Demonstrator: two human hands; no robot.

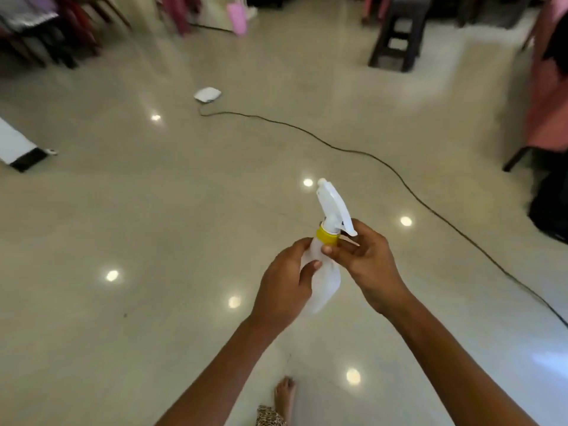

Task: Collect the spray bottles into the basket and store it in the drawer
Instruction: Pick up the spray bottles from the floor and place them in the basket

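The spray bottle (322, 272) is up in the air over the floor (153, 241); left hand (285, 287) grasps its body, right hand (365, 259) pinches under the yellow collar (327, 235), probably steadying it for carrying; no basket in view.

a glossy cream tiled floor (153, 210) is seen across nearly the whole view, w/ round ceiling-light reflections dotted over it. a thin black cable (353, 152) is laid in a long curve from centre to lower right, and its far end lies at a small white flat object (207, 94). a dark stool (398, 35) is stood at top right. chair legs and draped red/purple fabric (46, 29) are crowded at top left, blurred. a pink item (237, 18) is propped at top centre, type unclear. pink cloth over dark-legged furniture (547, 103) is seen at the right edge. a white panel w/ black end (18, 146) lies at far left.
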